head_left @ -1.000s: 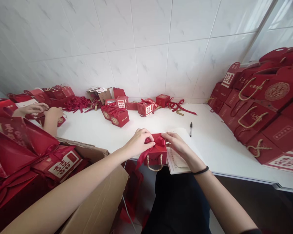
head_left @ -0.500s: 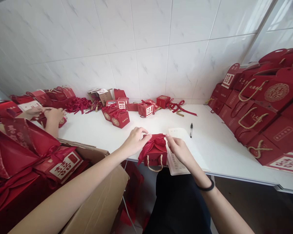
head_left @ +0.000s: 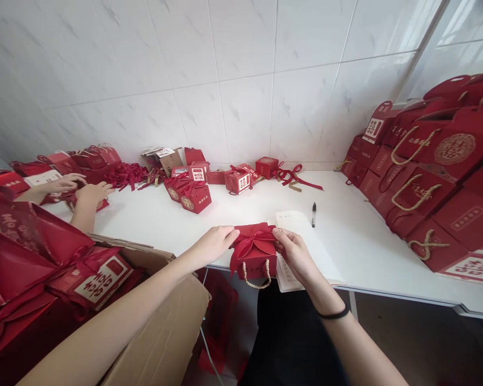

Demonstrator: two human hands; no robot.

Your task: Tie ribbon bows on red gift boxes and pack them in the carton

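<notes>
A red gift box [head_left: 261,262] with a twisted rope handle stands at the table's front edge. Across its top runs a red ribbon [head_left: 254,236], gathered into a bow in the middle. My left hand [head_left: 217,240] pinches the ribbon on the left side of the bow. On the other side, my right hand [head_left: 293,247], a black band on its wrist, pinches the ribbon between thumb and fingers. An open notebook [head_left: 306,249] lies partly under my right hand, beside the box.
A pen [head_left: 314,214] lies right of the notebook. Red boxes [head_left: 422,177] are stacked high at the right. A cardboard carton [head_left: 173,316] holding red boxes stands at my left. Farther left, another person's hands [head_left: 84,193] work over a red box. Ribbons [head_left: 124,176] lie near the wall.
My left hand has closed onto the ribbon's left side, and the bow is now drawn out flat between both hands. The other person's hands have moved apart slightly.
</notes>
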